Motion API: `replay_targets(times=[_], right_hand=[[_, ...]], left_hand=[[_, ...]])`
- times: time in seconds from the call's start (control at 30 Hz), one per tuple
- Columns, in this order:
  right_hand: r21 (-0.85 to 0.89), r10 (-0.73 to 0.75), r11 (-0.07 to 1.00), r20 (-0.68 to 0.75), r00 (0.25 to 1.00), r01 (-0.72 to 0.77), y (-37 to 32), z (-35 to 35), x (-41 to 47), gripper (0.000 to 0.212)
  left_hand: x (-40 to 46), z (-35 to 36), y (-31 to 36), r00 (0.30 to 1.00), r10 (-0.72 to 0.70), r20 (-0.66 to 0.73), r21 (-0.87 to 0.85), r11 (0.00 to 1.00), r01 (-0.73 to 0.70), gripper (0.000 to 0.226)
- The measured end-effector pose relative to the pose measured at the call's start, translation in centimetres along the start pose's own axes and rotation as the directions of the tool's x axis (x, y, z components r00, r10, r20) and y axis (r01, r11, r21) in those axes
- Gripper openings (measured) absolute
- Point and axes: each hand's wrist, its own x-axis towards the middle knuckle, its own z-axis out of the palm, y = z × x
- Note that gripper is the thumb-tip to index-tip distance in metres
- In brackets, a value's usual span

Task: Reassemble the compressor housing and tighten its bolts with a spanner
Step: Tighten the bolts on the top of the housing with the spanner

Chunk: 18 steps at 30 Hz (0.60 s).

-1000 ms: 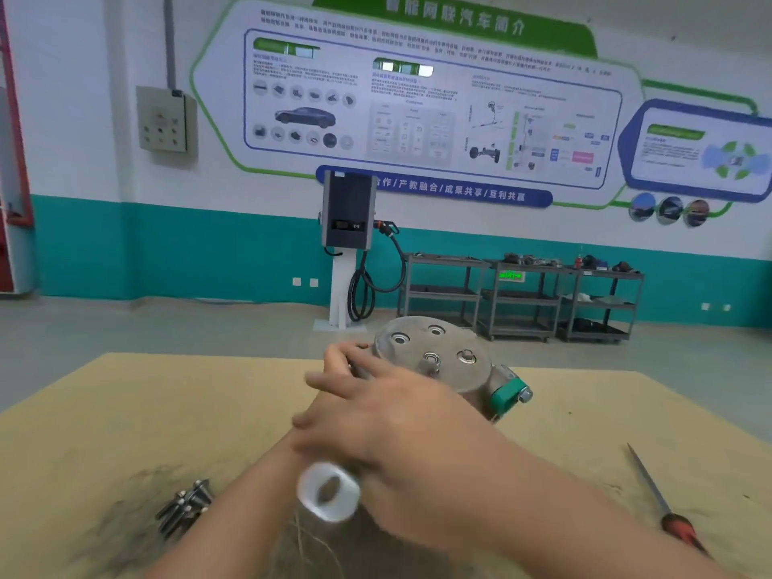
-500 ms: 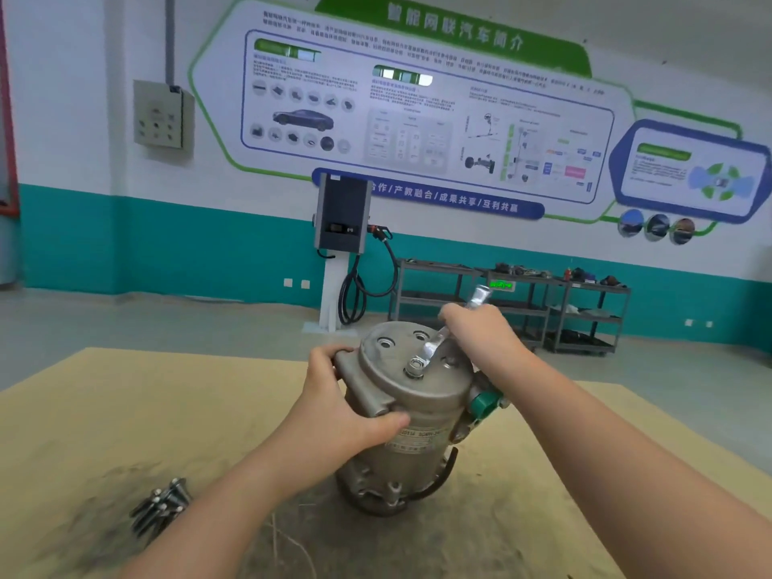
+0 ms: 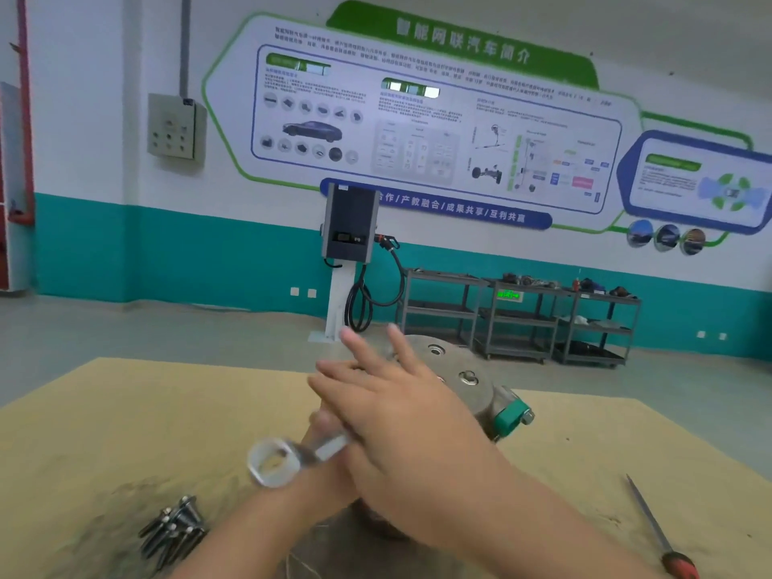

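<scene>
We find the compressor housing [image 3: 455,382] standing upright at the middle of the tan table [image 3: 104,420], its round grey cap with bolt recesses facing up and a green fitting on its right side. The spanner [image 3: 292,453] lies across its near-left side, long axis running from the blurred ring end at near left up toward the cap. The right hand [image 3: 401,415] is nearer, fingers spread and straight over the shank. The left hand [image 3: 323,428] is mostly hidden; its grip we cannot tell. Loose bolts [image 3: 173,530] lie near left, a screwdriver [image 3: 660,532] near right.
</scene>
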Motion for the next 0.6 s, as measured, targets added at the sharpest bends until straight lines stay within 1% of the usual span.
replay_targets(times=[0.07, 0.1, 0.13, 0.17, 0.2, 0.23, 0.27, 0.3, 0.33, 0.37, 0.4, 0.43, 0.47, 0.5, 0.53, 0.57, 0.6], right_hand=[[-0.107, 0.089, 0.991, 0.131, 0.987, -0.076, 1.9, 0.6, 4.3, 0.037], [-0.148, 0.153, 0.981, 0.213, 0.965, -0.123, 3.4, 0.5, 6.5, 0.038], [-0.174, 0.224, 0.969, 0.306, 0.925, -0.177, 5.0, 0.4, 8.2, 0.04], [-0.179, 0.306, 0.95, 0.381, 0.873, -0.255, 7.0, 0.2, 9.2, 0.043], [-0.138, 0.391, 0.919, 0.43, 0.814, -0.369, 9.2, -0.2, 9.5, 0.046], [-0.051, 0.468, 0.861, 0.465, 0.751, -0.505, 11.5, -0.6, 9.1, 0.048], [0.064, 0.514, 0.779, 0.505, 0.694, -0.624, 13.4, -1.0, 7.8, 0.046], [0.198, 0.518, 0.687, 0.54, 0.663, -0.699, 14.9, -1.2, 6.1, 0.045], [0.337, 0.504, 0.597, 0.548, 0.667, -0.728, 15.7, -1.2, 4.0, 0.052], [0.457, 0.498, 0.521, 0.523, 0.691, -0.721, 16.2, -1.0, 1.9, 0.061], [0.564, 0.514, 0.474, 0.446, 0.733, -0.676, 16.2, -0.5, -0.2, 0.068], [0.673, 0.548, 0.443, 0.319, 0.774, -0.592, 15.5, -0.1, -2.2, 0.072], [0.757, 0.575, 0.446, 0.166, 0.801, -0.477, 14.5, 0.1, -3.9, 0.074], [0.774, 0.567, 0.516, 0.012, 0.824, -0.366, 13.4, 0.5, -5.5, 0.07], [0.676, 0.494, 0.678, -0.13, 0.86, -0.288, 12.1, 0.6, -7.1, 0.062], [0.467, 0.353, 0.858, -0.237, 0.905, -0.213, 10.6, 0.6, -8.4, 0.056], [0.211, 0.154, 0.973, -0.292, 0.944, -0.093, 9.2, 0.2, -9.1, 0.051]], left_hand=[[-0.1, -0.2, 0.2, 0.999, -0.025, -0.026, -0.074, 0.997, 0.023, 0.06], [0.0, -0.4, 0.4, 0.998, -0.043, -0.039, -0.122, 0.992, 0.038, 0.066], [0.0, -0.6, 0.8, 0.996, -0.073, -0.048, -0.168, 0.984, 0.064, 0.076], [0.0, -0.8, 1.0, 0.993, -0.112, -0.038, -0.217, 0.971, 0.101, 0.081], [0.0, -1.1, 1.1, 0.989, -0.144, -0.023, -0.232, 0.963, 0.135, 0.082], [0.0, -1.5, 1.0, 0.987, -0.158, -0.01, -0.211, 0.966, 0.152, 0.08], [0.0, -1.9, 1.0, 0.987, -0.159, 0.006, -0.194, 0.968, 0.158, 0.079], [0.0, -2.2, 1.0, 0.985, -0.168, 0.025, -0.203, 0.964, 0.17, 0.078], [0.0, -2.3, 0.9, 0.984, -0.175, 0.043, -0.219, 0.959, 0.18, 0.078], [0.0, -2.4, 0.9, 0.982, -0.179, 0.056, -0.217, 0.958, 0.186, 0.078], [-0.2, -2.4, 1.2, 0.982, -0.177, 0.067, -0.221, 0.957, 0.188, 0.079], [-0.2, -2.2, 1.4, 0.982, -0.177, 0.066, -0.221, 0.957, 0.188, 0.08], [-0.2, -2.1, 1.6, 0.984, -0.17, 0.062, -0.225, 0.958, 0.179, 0.081], [-0.1, -1.7, 1.5, 0.985, -0.164, 0.048, -0.219, 0.961, 0.171, 0.081], [0.0, -1.4, 1.6, 0.986, -0.162, 0.035, -0.2, 0.966, 0.166, 0.08], [-0.1, -1.1, 1.7, 0.987, -0.158, 0.027, -0.187, 0.969, 0.16, 0.081], [-0.4, -1.0, 1.9, 0.989, -0.142, 0.035, -0.193, 0.97, 0.147, 0.083]])
